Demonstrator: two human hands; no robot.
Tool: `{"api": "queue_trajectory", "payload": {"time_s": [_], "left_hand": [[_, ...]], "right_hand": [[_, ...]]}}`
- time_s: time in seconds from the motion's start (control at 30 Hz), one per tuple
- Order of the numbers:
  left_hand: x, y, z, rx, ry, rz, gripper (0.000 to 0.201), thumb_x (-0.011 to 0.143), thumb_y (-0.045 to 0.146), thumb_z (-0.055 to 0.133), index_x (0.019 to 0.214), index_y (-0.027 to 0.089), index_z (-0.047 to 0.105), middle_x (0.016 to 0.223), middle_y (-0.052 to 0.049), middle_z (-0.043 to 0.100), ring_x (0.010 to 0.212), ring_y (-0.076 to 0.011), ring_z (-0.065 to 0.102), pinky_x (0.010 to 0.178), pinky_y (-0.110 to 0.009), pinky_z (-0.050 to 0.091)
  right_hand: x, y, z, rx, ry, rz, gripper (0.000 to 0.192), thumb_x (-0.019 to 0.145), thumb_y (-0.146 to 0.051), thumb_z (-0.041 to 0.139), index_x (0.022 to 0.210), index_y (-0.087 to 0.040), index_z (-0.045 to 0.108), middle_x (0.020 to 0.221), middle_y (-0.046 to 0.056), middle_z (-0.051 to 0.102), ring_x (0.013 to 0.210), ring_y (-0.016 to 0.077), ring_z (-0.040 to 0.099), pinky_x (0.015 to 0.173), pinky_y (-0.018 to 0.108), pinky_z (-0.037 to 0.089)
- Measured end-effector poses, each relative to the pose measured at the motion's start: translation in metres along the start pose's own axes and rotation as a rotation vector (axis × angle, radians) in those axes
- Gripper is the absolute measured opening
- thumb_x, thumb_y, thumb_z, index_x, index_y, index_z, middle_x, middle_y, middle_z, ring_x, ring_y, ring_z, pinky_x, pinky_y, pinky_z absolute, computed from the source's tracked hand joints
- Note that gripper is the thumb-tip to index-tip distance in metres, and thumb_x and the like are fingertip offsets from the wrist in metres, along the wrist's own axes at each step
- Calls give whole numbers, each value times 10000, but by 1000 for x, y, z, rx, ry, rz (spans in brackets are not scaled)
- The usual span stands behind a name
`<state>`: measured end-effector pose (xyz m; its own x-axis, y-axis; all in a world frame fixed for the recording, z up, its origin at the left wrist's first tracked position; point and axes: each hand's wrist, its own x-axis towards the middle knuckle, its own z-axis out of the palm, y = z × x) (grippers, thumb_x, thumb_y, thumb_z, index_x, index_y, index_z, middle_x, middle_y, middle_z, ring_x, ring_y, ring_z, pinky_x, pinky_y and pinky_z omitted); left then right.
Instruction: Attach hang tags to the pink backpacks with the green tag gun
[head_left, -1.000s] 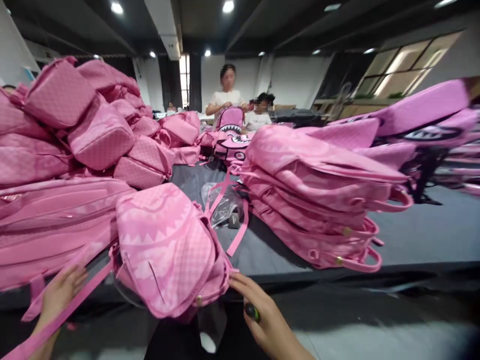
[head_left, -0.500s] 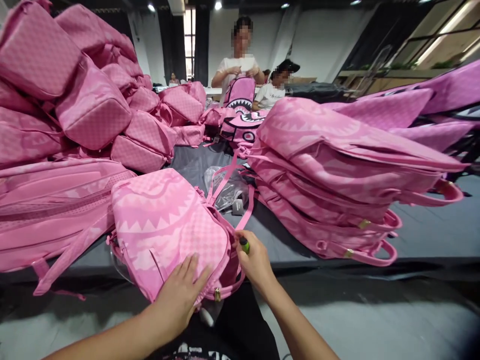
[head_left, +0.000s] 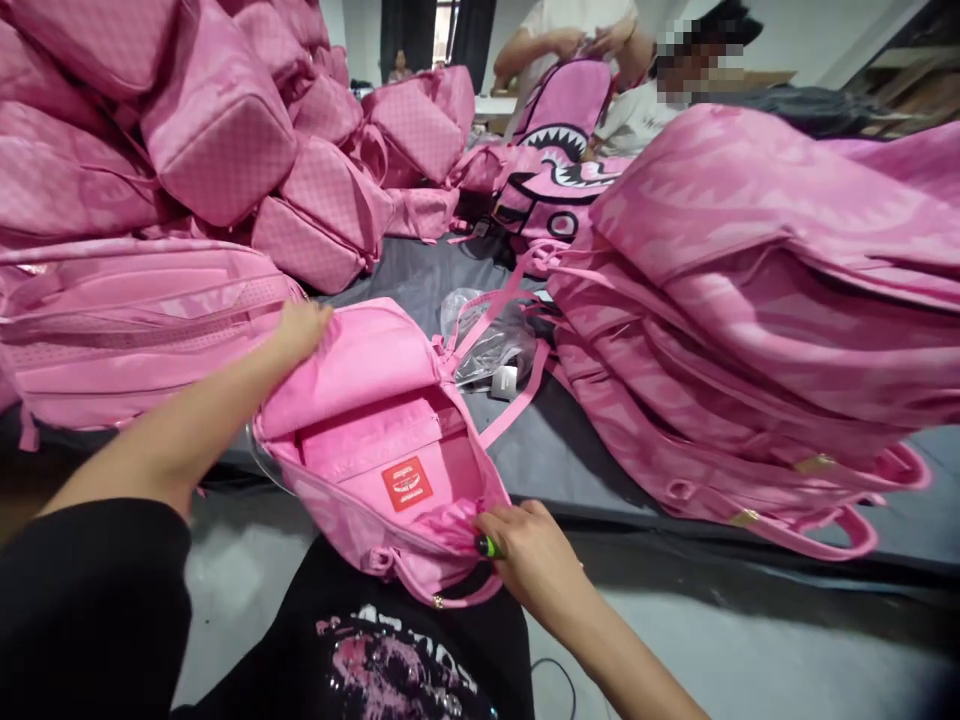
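My left hand point(head_left: 300, 328) grips the flap of the pink backpack point(head_left: 382, 450) at 11 o'clock, holding it open; the lining and red label point(head_left: 407, 484) are exposed. My right hand point(head_left: 529, 555), at 5 o'clock on the rim, pinches a green-tipped tool point(head_left: 487, 546); its tip is hidden, so nothing inside looks worked on yet.

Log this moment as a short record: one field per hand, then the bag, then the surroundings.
left hand: left hand lifts the flap of the open pink backpack
right hand: right hand at the bag's lower edge, holding a small green-tipped tool
bag interior: pink lining, red label
right of bag: stack of pink backpacks
left: pile of pink checkered bags
behind bag: clear plastic wrap
surface: grey table
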<state>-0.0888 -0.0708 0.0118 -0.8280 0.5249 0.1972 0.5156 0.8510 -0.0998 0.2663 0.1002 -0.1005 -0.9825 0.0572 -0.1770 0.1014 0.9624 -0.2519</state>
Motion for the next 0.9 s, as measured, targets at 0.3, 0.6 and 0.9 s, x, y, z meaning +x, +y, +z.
{"api": "queue_trajectory", "payload": {"time_s": [0.3,0.6,0.9], "left_hand": [[-36,22,33,-190,61,180,454,1004,354,348,1330,121,560,1317,-157,616,1201,-263,579,1002,-384,436],[-25,117,46,166,-150,531,822,822,527,672,1475,84,441,1537,-263,384,1449,-468,281,1173,-672,18],[0,154,60,103,-409,827,926,652,280,744,1510,255,396,1648,-124,216,1508,-389,172,1199,-603,36]], "right_hand": [[131,-30,-24,24,121,357,175,906,-124,530,1038,-75,634,1054,242,691,944,285,692,707,316,469],[163,-7,15,84,92,312,353,957,-238,506,1239,-27,531,1171,261,651,1048,304,660,901,385,506],[137,-10,39,129,103,54,625,721,47,475,1345,75,449,1265,312,558,1184,333,561,1055,473,446]]}}
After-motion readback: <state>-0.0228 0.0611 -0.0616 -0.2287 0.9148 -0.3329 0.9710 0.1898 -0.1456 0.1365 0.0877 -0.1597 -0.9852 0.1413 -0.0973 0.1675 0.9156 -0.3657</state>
